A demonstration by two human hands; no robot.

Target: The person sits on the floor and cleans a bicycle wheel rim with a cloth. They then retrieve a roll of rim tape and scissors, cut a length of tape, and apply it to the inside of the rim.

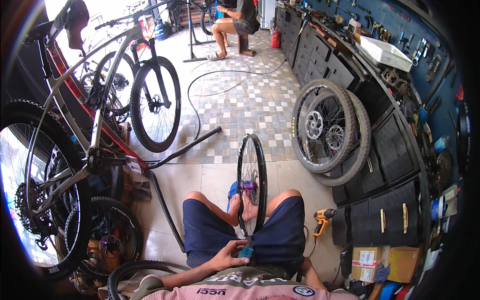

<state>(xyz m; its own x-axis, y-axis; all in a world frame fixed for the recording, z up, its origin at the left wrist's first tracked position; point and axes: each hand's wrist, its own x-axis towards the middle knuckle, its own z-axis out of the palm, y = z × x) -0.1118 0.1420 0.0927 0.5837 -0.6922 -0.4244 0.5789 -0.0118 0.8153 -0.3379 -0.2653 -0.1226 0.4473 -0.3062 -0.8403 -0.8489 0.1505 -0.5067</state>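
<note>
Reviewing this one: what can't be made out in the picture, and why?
All in the head view:
Right hand: out of sight, apparently behind the navy shorts; only the right forearm shows.
Left hand: its back hides the palm, so any grip on the teal piece is unclear.
Co-worker: head cut off by the top edge.
Small tools on the blue wall: many too small to identify.

L hand point(231, 256) is at a small teal piece point(245, 252), w/ black-rimmed wheel point(248, 186) upright btwn knees point(291, 195), yellow-&-black heat gun point(320, 221) on floor point(280, 182) to R, 2 tyred wheels point(314, 125) by dark cabinets point(391, 142), grey mtn bike point(111, 80) at L & seated co-worker point(246, 22) up top
</note>
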